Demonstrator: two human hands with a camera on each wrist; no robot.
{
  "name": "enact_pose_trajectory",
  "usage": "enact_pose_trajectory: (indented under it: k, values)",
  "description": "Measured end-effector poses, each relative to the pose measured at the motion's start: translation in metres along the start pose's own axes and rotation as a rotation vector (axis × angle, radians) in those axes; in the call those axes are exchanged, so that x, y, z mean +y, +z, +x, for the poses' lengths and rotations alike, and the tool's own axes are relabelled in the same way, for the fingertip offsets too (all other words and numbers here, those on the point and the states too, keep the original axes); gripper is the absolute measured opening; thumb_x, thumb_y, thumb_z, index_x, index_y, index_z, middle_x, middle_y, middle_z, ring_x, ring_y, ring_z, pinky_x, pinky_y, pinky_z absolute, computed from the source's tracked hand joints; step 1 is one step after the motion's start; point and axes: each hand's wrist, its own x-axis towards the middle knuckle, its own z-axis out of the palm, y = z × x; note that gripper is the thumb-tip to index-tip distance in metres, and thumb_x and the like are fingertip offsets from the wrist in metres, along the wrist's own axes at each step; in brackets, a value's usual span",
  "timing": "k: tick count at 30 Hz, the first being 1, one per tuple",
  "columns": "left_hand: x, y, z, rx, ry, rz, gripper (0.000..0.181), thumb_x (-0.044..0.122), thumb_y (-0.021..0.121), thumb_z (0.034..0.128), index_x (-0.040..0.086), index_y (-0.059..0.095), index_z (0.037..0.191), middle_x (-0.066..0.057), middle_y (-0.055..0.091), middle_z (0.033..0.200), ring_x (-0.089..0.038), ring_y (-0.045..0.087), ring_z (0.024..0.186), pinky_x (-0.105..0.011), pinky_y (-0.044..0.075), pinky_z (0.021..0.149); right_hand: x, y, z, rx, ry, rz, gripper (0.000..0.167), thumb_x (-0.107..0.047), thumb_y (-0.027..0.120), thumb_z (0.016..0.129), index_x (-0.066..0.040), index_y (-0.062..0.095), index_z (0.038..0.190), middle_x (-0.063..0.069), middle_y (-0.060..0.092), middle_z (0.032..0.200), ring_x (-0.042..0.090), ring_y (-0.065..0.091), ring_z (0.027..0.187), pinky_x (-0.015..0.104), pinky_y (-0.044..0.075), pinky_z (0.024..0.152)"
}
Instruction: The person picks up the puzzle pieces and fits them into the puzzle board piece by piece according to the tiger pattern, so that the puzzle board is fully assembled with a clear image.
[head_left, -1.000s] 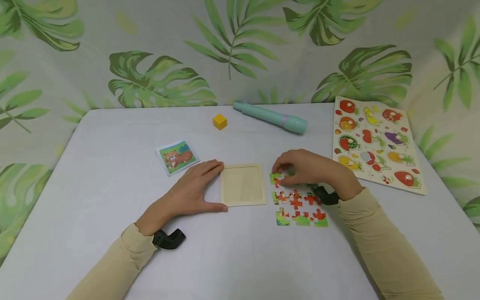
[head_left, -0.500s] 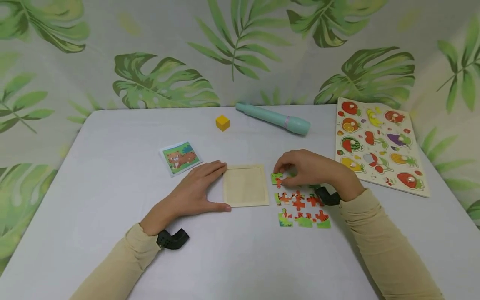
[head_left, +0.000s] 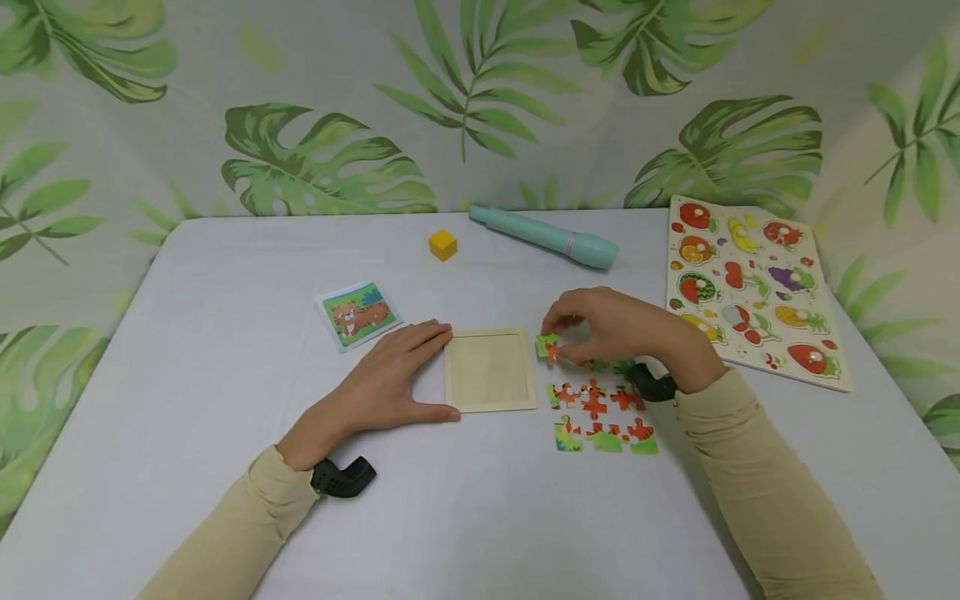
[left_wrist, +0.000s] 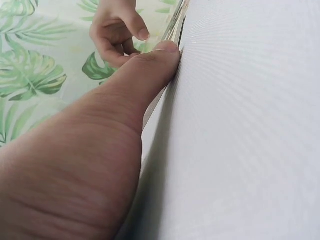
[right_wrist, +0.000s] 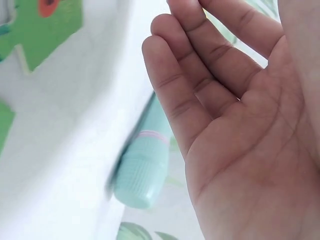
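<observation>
Apparently braced: the left hand (head_left: 378,379) lay along the left side of the frame (head_left: 491,407), thumb and fingers spread wide apart, fingertips touching the upper left corner and thumb the lower left. Likely reason: two contacts well apart would stop a light frame from sliding or turning. The frame lay flat on the cloth (head_left: 225,283), bare inside.

The right hand (head_left: 615,327) was just beyond the frame's right side, thumb and fingertips closed on one green-and-orange piece (head_left: 547,345). The grip was by the edges, presumably because the piece was thin, and it left the printed face partly in sight. Whether the piece was fully clear of the cloth, I could not tell.

Below that hand, the loose pieces (head_left: 594,401) lay face up, apart, in rows; some were hidden beneath the palm. Spacing like this probably made each easy to pick out singly. Card (head_left: 361,315) tilted beyond the left hand, picture upward, perhaps for viewing.

Further off, untouched: cube (head_left: 443,245), tube (head_left: 551,237), fruit board (head_left: 757,292). Their distance seemed to leave both hands working room.
</observation>
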Motion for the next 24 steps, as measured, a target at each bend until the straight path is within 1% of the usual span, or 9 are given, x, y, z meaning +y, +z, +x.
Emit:
enact_pose_trajectory:
  k: [2, 7, 13, 19, 24]
  values:
    - [0.000, 0.000, 0.000, 0.000, -0.002, -0.005, 0.107, 0.068, 0.079, 0.0779, 0.007, 0.041, 0.158, -0.006, 0.037, 0.165, -0.027, 0.030, 0.155, -0.052, 0.026, 0.125, -0.003, -0.002, 0.002, 0.002, 0.004, -0.005, 0.024, -0.017, 0.081, 0.088, -0.017, 0.074, 0.112, -0.004, 0.069, 0.111, 0.019, 0.064, 0.103, 0.041, 0.055, 0.095]
    - [0.000, 0.000, 0.001, -0.007, -0.011, -0.011, 0.107, 0.068, 0.079, 0.0778, 0.009, 0.041, 0.158, -0.005, 0.037, 0.165, -0.026, 0.029, 0.155, -0.052, 0.025, 0.125, -0.006, -0.005, 0.005, 0.009, -0.026, -0.015, 0.022, -0.017, 0.079, 0.090, -0.016, 0.074, 0.112, -0.002, 0.069, 0.110, 0.022, 0.064, 0.103, 0.043, 0.055, 0.095]
    - [0.000, 0.000, 0.000, -0.001, -0.004, -0.004, 0.108, 0.069, 0.079, 0.0774, 0.008, 0.041, 0.158, -0.006, 0.037, 0.165, -0.028, 0.030, 0.155, -0.053, 0.026, 0.125, -0.012, -0.008, 0.010, 0.022, -0.061, -0.011, 0.021, -0.016, 0.078, 0.091, -0.015, 0.074, 0.112, -0.001, 0.070, 0.111, 0.024, 0.065, 0.104, 0.046, 0.054, 0.095]
    - [0.001, 0.000, -0.001, 0.006, 0.007, -0.008, 0.109, 0.069, 0.079, 0.0775, 0.007, 0.041, 0.158, -0.008, 0.036, 0.165, -0.029, 0.030, 0.155, -0.053, 0.025, 0.125, -0.017, -0.003, 0.014, 0.034, -0.050, 0.011, 0.023, -0.016, 0.078, 0.090, -0.015, 0.074, 0.113, -0.002, 0.070, 0.110, 0.023, 0.065, 0.104, 0.044, 0.055, 0.096]
    - [0.001, -0.001, 0.000, 0.007, 0.015, 0.000, 0.109, 0.069, 0.079, 0.0775, 0.007, 0.041, 0.158, -0.008, 0.037, 0.165, -0.028, 0.030, 0.155, -0.051, 0.025, 0.126, -0.018, 0.002, 0.019, 0.050, -0.040, -0.035, 0.024, -0.018, 0.076, 0.090, -0.014, 0.074, 0.113, -0.002, 0.069, 0.110, 0.021, 0.064, 0.102, 0.041, 0.055, 0.093]
